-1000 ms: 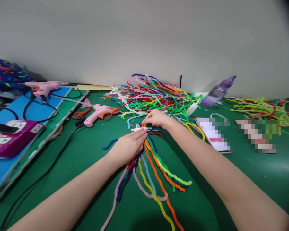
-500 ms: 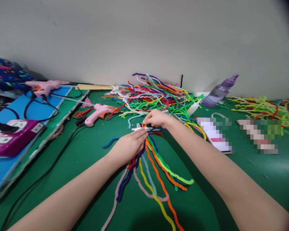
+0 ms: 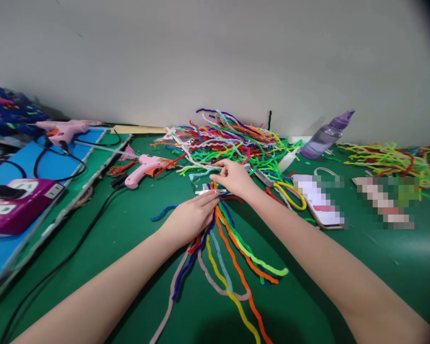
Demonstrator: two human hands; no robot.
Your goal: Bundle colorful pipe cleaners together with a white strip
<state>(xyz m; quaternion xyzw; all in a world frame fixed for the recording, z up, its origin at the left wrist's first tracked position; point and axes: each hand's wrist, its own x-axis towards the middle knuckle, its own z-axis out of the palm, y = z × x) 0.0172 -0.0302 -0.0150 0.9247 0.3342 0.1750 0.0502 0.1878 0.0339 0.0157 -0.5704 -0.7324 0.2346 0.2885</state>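
Note:
My left hand [image 3: 194, 214] lies over a bundle of colourful pipe cleaners [image 3: 232, 243], fingers stretched flat and pressing it against the table. The thumb is hidden. Orange, yellow, green, blue and pink stems fan out below this hand toward me. Just beyond its fingertips a white strip [image 3: 220, 191] lies across the bundle, with short stem ends sticking up past it. My right hand [image 3: 234, 177] hovers at those ends, thumb and index finger apart, with nothing visible between them.
Behind is a heap of pipe cleaners [image 3: 229, 138]. A pink glue gun [image 3: 143, 170] lies left, near a purple power strip [image 3: 21, 205] and its black cord. To the right are scissors [image 3: 290, 193], a glue bottle [image 3: 288, 160], a purple water bottle [image 3: 322, 141] and a phone [image 3: 318, 200].
The right hand's thumb and index finger have parted from their pinch at the orange stem end, and the hand has lifted slightly. My left hand stays in place on the bundle.

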